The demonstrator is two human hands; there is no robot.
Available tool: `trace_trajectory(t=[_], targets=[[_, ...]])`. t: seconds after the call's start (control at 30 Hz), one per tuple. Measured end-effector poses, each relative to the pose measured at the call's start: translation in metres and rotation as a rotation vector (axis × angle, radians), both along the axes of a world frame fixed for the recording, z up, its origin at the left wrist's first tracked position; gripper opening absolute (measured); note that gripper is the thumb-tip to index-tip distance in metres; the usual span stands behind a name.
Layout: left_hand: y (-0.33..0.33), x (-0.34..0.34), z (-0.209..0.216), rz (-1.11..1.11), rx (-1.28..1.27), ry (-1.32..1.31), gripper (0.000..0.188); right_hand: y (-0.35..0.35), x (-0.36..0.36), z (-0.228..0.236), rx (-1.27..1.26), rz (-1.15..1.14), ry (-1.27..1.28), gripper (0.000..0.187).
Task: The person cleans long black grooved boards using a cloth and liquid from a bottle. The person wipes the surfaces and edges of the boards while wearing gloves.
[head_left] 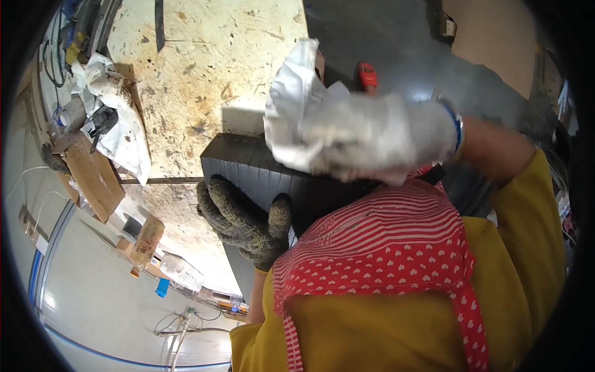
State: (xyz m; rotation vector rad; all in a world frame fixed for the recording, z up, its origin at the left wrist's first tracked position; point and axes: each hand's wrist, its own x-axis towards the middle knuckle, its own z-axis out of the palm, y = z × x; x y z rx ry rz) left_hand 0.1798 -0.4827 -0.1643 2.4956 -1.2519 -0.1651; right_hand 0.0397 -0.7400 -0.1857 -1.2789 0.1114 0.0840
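Note:
A long dark grey block (260, 170), with fine lines running across its side like a stack of sheets, lies on the worn table against my body. My left hand (245, 217), in a dark knitted glove, rests flat on the near side of the block, thumb apart from the fingers. Above the block's right part, my right hand (378, 127) wears a pale glove and is smeared by motion. It grips a crumpled white cloth (291, 105), which hangs over the block's top edge. The cloth and hand hide much of the block's far right portion.
The table (198, 68) has a scuffed, stained cream top. At the left lie a dirty white rag (118, 124) and a cardboard box (93, 177). A bottle of brownish liquid (147, 240) and a clear plastic bottle (181, 271) lie lower left. A red object (367, 75) is beyond.

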Motion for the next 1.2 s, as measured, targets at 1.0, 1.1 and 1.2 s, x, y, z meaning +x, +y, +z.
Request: trace_trajectory(t=[1.0,1.1,1.2], targets=[[-0.001,0.001,-0.003,-0.041,-0.018,0.054,0.09,0.025,-0.028,-0.037,-0.322,-0.138,-0.088,0.02],[-0.007,-0.001,-0.003,-0.049,-0.038,0.063,0.089,0.02,-0.043,-0.064,-0.169,-0.044,0.159,0.021],[0.002,-0.001,0.002,-0.035,-0.017,0.046,0.089,-0.002,-0.035,-0.007,0.314,-0.115,0.335,0.023]])
